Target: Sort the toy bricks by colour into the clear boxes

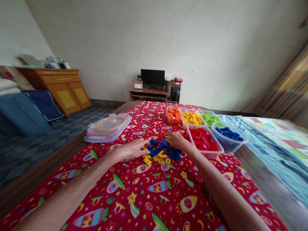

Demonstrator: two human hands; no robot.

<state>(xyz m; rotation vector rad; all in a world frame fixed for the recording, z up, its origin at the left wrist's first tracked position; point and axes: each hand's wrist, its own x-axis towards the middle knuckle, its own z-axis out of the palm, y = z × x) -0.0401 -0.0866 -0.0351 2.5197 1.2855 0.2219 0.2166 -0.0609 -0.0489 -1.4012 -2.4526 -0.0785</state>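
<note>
A small pile of loose blue and yellow toy bricks (160,152) lies on the red patterned tablecloth (154,199). My left hand (131,148) rests flat at the pile's left edge, fingers stretched out toward the bricks. My right hand (175,140) reaches over the pile's right side with fingers curled down onto the bricks; what they hold, if anything, is hidden. Just right of it stands a clear tub of red bricks (204,140).
More clear tubs hold blue bricks (228,134), orange bricks (173,115), yellow bricks (192,117) and green bricks (209,118). Stacked lids (108,127) lie at the table's left edge. A desk with a monitor (152,77) and a wooden cabinet (64,89) stand beyond.
</note>
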